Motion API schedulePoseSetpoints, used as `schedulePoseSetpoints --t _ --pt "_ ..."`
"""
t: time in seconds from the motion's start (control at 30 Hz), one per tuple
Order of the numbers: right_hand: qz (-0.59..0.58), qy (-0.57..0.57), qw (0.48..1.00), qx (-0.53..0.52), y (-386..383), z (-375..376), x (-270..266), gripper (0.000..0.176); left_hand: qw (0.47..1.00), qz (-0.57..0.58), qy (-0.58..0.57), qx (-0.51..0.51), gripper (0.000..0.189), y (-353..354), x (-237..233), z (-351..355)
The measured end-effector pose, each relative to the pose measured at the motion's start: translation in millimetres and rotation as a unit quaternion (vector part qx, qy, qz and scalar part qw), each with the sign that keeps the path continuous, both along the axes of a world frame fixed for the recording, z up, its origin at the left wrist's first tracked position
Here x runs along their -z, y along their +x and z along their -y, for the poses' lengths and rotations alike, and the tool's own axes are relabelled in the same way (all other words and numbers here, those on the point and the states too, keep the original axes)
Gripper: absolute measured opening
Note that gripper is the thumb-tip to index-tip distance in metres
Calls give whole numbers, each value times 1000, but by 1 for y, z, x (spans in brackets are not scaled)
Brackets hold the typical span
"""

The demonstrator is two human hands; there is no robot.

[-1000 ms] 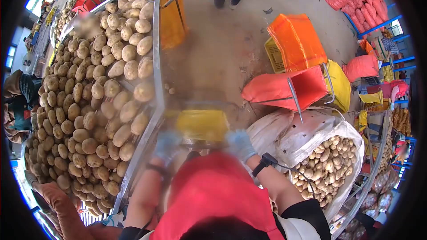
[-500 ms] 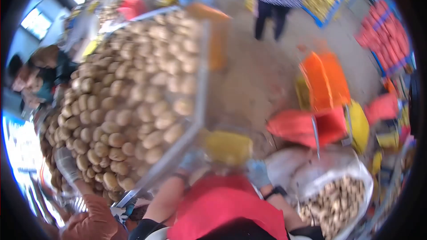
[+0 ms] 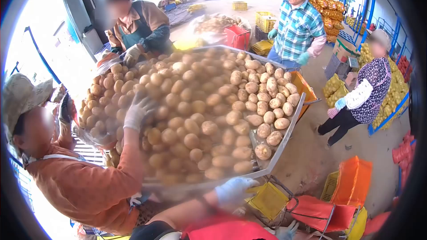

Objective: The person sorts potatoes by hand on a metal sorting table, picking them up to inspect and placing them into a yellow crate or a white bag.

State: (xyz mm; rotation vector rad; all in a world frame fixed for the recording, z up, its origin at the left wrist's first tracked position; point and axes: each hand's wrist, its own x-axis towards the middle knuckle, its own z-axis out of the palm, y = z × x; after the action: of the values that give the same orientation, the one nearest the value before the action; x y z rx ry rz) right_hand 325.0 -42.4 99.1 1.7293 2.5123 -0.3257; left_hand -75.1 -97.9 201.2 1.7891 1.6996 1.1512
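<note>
Many potatoes (image 3: 191,141), heaped on a metal-rimmed table (image 3: 289,132).
Left hand (image 3: 233,190) beside yellow bag (image 3: 268,201), right hand (image 3: 287,232) lower; finger opening and hold indeterminable from blur. Jolting the table could spill potatoes.

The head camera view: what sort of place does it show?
Probably a potato sorting and packing shed: a large metal-rimmed table is heaped with round brown potatoes, a co-worker's white-gloved hand is at the heap, and filled orange mesh sacks are stacked behind.

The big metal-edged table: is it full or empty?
Nearly full: potatoes lie crowded across the table, though a little bare surface shows near one corner.
</note>
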Motion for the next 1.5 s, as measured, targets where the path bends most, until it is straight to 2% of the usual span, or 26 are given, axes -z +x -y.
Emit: schedulePoseSetpoints --t 0.03,0.1,0.17,0.23,0.37,0.4,0.43,0.5,0.53,0.57,0.63,0.7,0.73,0.77,0.8,0.83,0.87,0.9,0.93,0.97,1.0,1.03,1.1,1.2,1.23,1.5 --pt "-49 24 998 36 -11 -11 -2 110 1000 -3 -8 -13 34 -10 -12 -1" --pt "-261 91 958 78 -69 -50 -25 92 999 -9 -20 -38 28 -38 -42 -11" --pt "-309 190 930 51 -164 -80 -100 86 998 15 27 -48 26 -68 -62 -23" --pt "-455 281 845 24 -263 -84 -188 79 997 41 53 -46 27 -100 -88 -27" --pt "-623 410 663 -62 -393 -54 -284 75 981 -29 154 -111 28 -155 -119 -27" --pt "-643 420 635 -84 -417 -46 -287 72 972 126 138 -142 27 -161 -117 -29" --pt "-619 370 681 -126 -429 -44 -283 70 958 218 107 -150 26 -169 -137 -24" --pt "-587 175 781 -118 -439 -33 -280 67 964 -78 173 -187 25 -193 -120 -19" --pt "-672 233 689 -143 -445 -33 -278 63 971 -10 133 -201 25 -199 -116 -15" --pt "-668 332 648 -153 -444 -31 -286 55 970 62 93 -216 25 -202 -110 -11" --pt "-594 398 663 -218 -423 -45 -293 50 976 64 77 -192 26 -214 -98 -1" --pt "-526 345 758 -173 -412 -67 -293 47 980 62 65 -176 28 -212 -104 19" --pt "-579 344 727 -134 -404 -72 -297 43 978 45 19 -201 32 -209 -109 25" --pt "-619 421 646 -149 -401 -83 -306 40 976 19 -24 -215 33 -208 -122 33" --pt "-609 478 612 -165 -391 -96 -317 40 966 -49 16 -255 33 -205 -122 39" --pt "-592 524 586 -177 -380 -104 -321 39 968 24 45 -244 25 -201 -124 43" --pt "-614 480 607 -158 -379 -111 -316 40 952 37 36 -300 20 -200 -105 51" --pt "-640 443 611 -143 -384 -121 -309 41 952 38 -5 -303 22 -190 -136 53" --pt "-609 389 679 -130 -393 -128 -301 41 947 -1 -15 -320 25 -189 -129 54" --pt "-668 370 631 -135 -401 -128 -298 37 940 -40 -18 -338 28 -191 -120 63" --pt "-571 267 761 -152 -420 -136 -260 34 933 -112 -21 -342 34 -195 -115 81" --pt "-490 284 803 -186 -427 -140 -227 38 920 -181 -21 -348 41 -198 -108 95" --pt "-470 122 835 -259 -453 -118 -177 56 897 -226 -34 -378 52 -196 -92 111" --pt "-382 14 830 -407 -464 -64 -122 76 891 -207 -76 -396 60 -200 -76 128" --pt "-301 -29 838 -454 -462 -54 -115 73 889 -222 -81 -392 60 -199 -77 132" --pt "-131 48 868 -477 -448 -124 -90 41 865 -280 -100 -404 62 -220 -70 129"
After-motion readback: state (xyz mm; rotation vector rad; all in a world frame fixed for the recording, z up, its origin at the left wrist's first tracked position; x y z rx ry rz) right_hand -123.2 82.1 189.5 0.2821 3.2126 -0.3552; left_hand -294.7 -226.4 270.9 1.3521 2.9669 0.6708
